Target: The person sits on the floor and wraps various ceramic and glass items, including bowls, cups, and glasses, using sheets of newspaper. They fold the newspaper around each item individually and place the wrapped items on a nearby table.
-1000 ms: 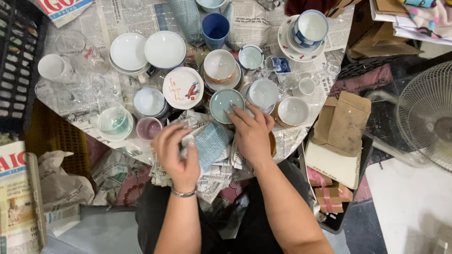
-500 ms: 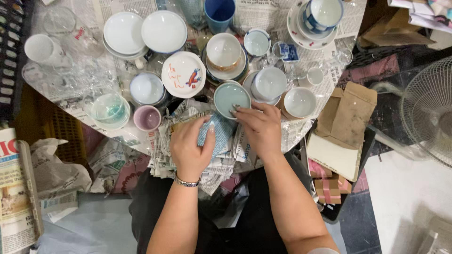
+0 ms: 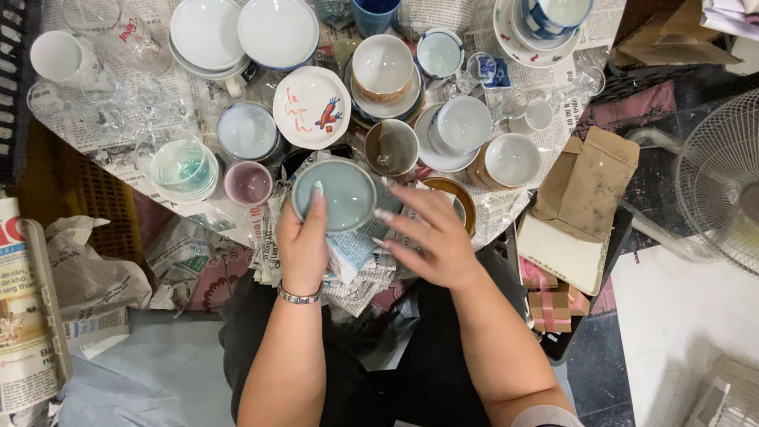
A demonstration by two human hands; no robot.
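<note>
Newspaper-covered tabletop [image 3: 553,134], crowded with crockery and glassware, above a lap in dark clothing. Pale grey-blue glazed ceramic bowl [image 3: 334,194] gripped at its near-left rim by left hand [image 3: 303,241], thumb lying over the rim into the hollow, fingers wrapped beneath. Mouth of that bowl facing straight up, round, so no long axis to tell; inside bare and empty. Right hand [image 3: 431,237] just beside it on the right, open, fingers spread and pointing toward the bowl, not clearly touching it. Stack of crumpled newspaper sheets [image 3: 348,265] under both hands, on the lap.

Beyond the left hand, small mauve cup [image 3: 248,183], empty, and a nest of clear green-tinted glass bowls [image 3: 183,168]. Straight ahead of the held bowl, white saucer with a carrot drawing [image 3: 311,107]. Ahead of the right hand, brown-glazed cup [image 3: 392,147], only a dark glossy inside showing, and a white cup with tan outside [image 3: 511,160], empty. Partly hidden behind the right hand, brown-rimmed dish [image 3: 457,196]. Farther right of that hand, folded brown cardboard piece [image 3: 587,186].
</note>
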